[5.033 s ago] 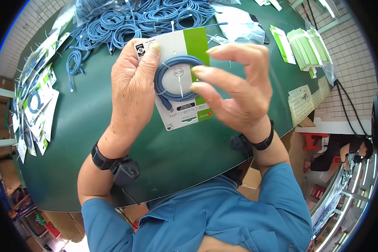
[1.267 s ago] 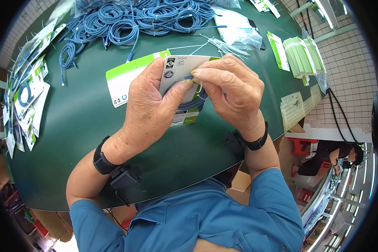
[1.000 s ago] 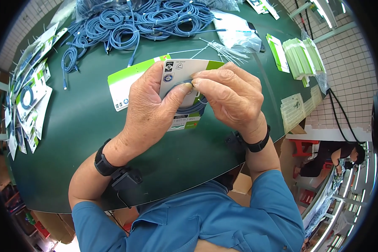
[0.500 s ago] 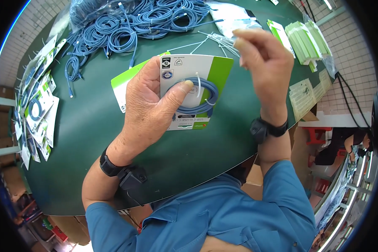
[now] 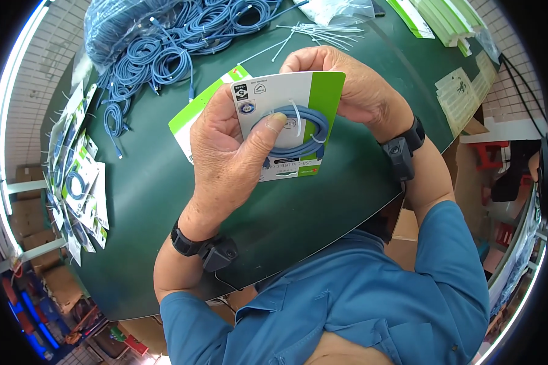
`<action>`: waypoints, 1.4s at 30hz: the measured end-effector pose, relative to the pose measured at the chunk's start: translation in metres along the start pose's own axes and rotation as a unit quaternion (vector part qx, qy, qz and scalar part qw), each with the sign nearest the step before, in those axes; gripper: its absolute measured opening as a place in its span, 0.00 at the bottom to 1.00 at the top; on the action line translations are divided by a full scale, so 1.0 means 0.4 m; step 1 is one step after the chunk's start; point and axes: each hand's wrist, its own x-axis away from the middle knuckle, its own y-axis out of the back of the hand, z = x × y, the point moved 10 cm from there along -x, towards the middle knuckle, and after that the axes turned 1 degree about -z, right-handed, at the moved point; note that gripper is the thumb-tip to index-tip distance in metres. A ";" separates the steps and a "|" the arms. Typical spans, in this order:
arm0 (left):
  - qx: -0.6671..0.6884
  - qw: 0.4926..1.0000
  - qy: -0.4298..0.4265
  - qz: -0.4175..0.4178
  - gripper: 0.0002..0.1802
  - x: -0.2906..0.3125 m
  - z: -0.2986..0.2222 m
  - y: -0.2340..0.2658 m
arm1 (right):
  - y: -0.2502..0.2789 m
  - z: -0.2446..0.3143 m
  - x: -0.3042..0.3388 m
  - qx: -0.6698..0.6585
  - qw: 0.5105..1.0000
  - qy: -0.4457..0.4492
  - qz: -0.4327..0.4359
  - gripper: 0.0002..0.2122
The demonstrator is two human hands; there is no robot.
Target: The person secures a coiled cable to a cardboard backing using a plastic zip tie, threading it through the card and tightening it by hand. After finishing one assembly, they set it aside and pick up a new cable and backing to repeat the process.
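A white-and-green packaging card [image 5: 313, 91] is held up above the green table [image 5: 298, 219], in front of the person's torso, with a coiled blue cable [image 5: 323, 126] against its face. The table's near edge curves just beyond the blue shirt [image 5: 359, 298], and green surface stretches from below the card to that edge. On the left, more surface lies between the forearm and a leaning row of carded cables [image 5: 82, 182]. The far side is tighter: a heap of blue cables [image 5: 170, 58] and loose white ties [image 5: 329, 33] lie beyond the hands, and a second card [image 5: 195, 112] rests partly hidden behind the left hand [image 5: 225, 149].

The card's slotted end points toward the person, its printing upside down from there; its long axis runs away from the body, slightly slanted, foreshortened by the tilt. The green strip is on the right. The coil's connectors [image 5: 320, 153] point toward the person.

The left hand grasps the card, thumb pressed over the coil, near a white tie [image 5: 297, 118]. The right hand [image 5: 356, 85] reaches behind the card's far right corner; its fingertips are hidden, so its grip cannot be told.
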 end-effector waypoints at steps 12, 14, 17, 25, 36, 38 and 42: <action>0.051 0.998 0.026 -0.030 0.21 0.011 0.018 0.009 | 0.018 0.064 -0.001 0.317 0.930 0.138 -0.123 0.07; 0.040 0.999 0.005 -0.032 0.21 0.009 0.011 0.007 | -0.010 0.078 0.010 0.382 0.896 0.193 -0.116 0.07; 0.012 0.999 -0.003 -0.040 0.20 0.002 0.015 0.021 | -0.003 0.071 0.009 0.402 0.882 0.194 -0.149 0.07; 0.062 0.995 0.006 -0.076 0.16 -0.013 0.023 0.068 | 0.097 0.090 0.072 0.156 0.927 0.182 -0.290 0.07; 0.138 0.978 0.055 -0.150 0.21 -0.041 0.098 0.141 | -0.085 -0.006 -0.006 0.299 0.940 0.110 -0.119 0.17; 0.036 0.977 -0.036 -0.207 0.26 -0.036 0.062 0.157 | -0.064 -0.005 -0.003 0.278 0.944 0.110 -0.137 0.17; -0.316 0.893 -0.264 -0.183 0.28 0.000 -0.116 0.096 | 0.000 0.036 0.014 0.283 0.925 0.138 -0.212 0.17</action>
